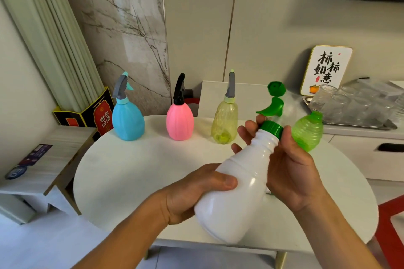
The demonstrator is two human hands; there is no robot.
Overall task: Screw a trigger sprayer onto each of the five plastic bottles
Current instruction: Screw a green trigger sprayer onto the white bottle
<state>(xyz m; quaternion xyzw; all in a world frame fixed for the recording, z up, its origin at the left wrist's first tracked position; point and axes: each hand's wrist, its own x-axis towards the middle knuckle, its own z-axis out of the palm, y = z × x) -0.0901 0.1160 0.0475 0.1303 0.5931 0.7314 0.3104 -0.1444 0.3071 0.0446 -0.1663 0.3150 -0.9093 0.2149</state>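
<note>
Fingers of my right hand curl round the green collar of the trigger sprayer, thumb side toward me, so the ribbed ring can be twisted; I judge this is the threading step, since the collar sits right on the neck. My left hand wraps the wide lower body of the white bottle, thumb pressed across the near face, which keeps the bottle from turning with the collar. I hold it tilted, base toward me and neck pointing far and right, lifted above the tabletop.

The white bottle looks like smooth, slightly glossy opaque plastic, pear-shaped with stepped rings below the neck. Its sprayer is bright green, with a curved trigger and a rounded head above; the collar's ribs should give grip.

Just right of my right hand stands the green bottle, translucent, ribbed in horizontal rings, and as far as I can see its neck carries no sprayer. Along the far edge stand three finished ones: the blue bottle at left with a grey and teal sprayer, the pink bottle with a black one, and the yellow bottle, clear and fluted, with a grey one. Lined up away from me, they leave working room near.

Far right, a tray holds clear glasses beneath a small sign.
</note>
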